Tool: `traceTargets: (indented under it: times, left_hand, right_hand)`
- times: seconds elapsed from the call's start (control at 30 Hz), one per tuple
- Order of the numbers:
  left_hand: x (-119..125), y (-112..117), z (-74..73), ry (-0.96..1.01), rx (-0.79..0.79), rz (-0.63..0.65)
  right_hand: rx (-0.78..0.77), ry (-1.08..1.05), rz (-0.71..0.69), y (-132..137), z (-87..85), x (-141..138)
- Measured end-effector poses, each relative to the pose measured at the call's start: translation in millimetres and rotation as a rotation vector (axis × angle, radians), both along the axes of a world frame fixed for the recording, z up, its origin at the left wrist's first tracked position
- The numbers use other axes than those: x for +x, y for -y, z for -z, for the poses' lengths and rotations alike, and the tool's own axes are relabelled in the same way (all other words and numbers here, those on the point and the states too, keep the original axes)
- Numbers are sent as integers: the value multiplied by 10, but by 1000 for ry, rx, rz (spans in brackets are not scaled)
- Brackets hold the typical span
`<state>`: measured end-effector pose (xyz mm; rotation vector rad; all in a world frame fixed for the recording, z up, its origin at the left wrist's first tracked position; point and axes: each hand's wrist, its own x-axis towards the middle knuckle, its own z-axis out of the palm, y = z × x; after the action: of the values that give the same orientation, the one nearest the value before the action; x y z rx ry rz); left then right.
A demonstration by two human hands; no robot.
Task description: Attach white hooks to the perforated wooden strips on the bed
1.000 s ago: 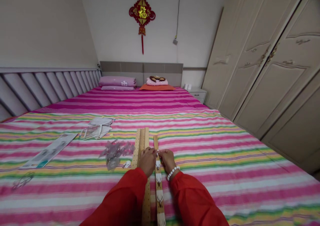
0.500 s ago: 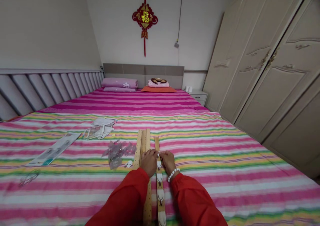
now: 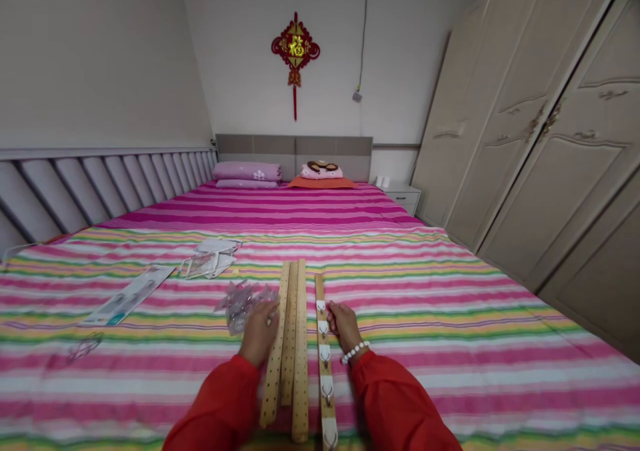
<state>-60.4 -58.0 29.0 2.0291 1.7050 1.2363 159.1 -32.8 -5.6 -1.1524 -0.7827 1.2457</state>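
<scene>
A narrow wooden strip (image 3: pixel 320 286) lies lengthwise on the bed, with several white adhesive hooks (image 3: pixel 325 354) in a row along it. Just right of the strip, my right hand (image 3: pixel 345 326) is closed beside the upper hooks; anything between its fingertips is hidden. My left hand (image 3: pixel 259 334), slightly blurred, has curled fingers at the left edge of the perforated wooden strips (image 3: pixel 301 344). What it holds, if anything, I cannot make out. Clear plastic hook pieces (image 3: pixel 240 304) lie in a pile, partly behind the left hand.
A striped sheet (image 3: pixel 450 364) covers the bed. Farther left are a long hook package (image 3: pixel 133 294), crumpled clear and white packaging (image 3: pixel 213 256) and a thin tangled item (image 3: pixel 86 346). Folded bedding (image 3: pixel 247 171) is by the headboard (image 3: pixel 260 146). A wardrobe (image 3: pixel 545 171) stands right.
My left hand has left the hooked strip and moved left over the perforated strips towards the plastic pile. The uppermost hook is now uncovered. My right hand stays beside the strip. The view has shifted slightly.
</scene>
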Motion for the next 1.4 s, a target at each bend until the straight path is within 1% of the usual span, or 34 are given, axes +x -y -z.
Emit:
traceTargets:
  times: [0.1,0.17,0.23,0.3,0.37,0.43,0.5,0.6,0.7,0.8,0.87,0.97,1.07,1.13,1.27,1.4]
  left_hand:
    - [-328,147,-21,-99,-32,-74]
    - [-411,242,-44,-195,-40,-138]
    - [-398,318,-73,-291,-48,-183]
    - [-336,366,-105,-358,-63,-196]
    - [-278,386,-132,-387,-69,-195]
    - [-255,379,-151,-372,-54,-184]
    - [-261,347,-163,-279,-23,-132]
    - [-256,255,-188,-6,-11,-16]
    - [-144,137,-240,325,-98,14]
    - [78,27,-304,585,-240,42]
    - [247,-34,-335,667,-308,84]
    - [486,-120,-345,695,-343,129]
    - [690,-211,-322,684,-341,156]
    - [809,-265,-305,635,-313,188]
    - [1001,-317,-306,413,-163,294]
    - [1096,-289,-328,143,-53,409]
  right_hand:
    - [-1,-21,-6,1,-3,4]
    - [3,-30,-8,5,-6,5]
    - [10,-34,-8,12,-11,4]
    - [15,-35,-10,22,-18,3]
    - [16,-36,-14,31,-27,3]
    - [14,-37,-20,37,-33,6]
    - [13,-43,-21,38,-36,10]
    - [15,-72,-20,36,-33,17]
    - [17,-124,-7,37,-25,21]
    - [37,-174,-1,49,-24,26]
    - [59,-199,-13,61,-33,31]
    - [77,-243,-12,76,-59,43]
    - [84,-277,-16,91,-93,56]
    - [87,-284,-33,101,-115,63]
    - [97,-304,-66,112,-139,71]
    - [109,-340,-72,101,-118,81]
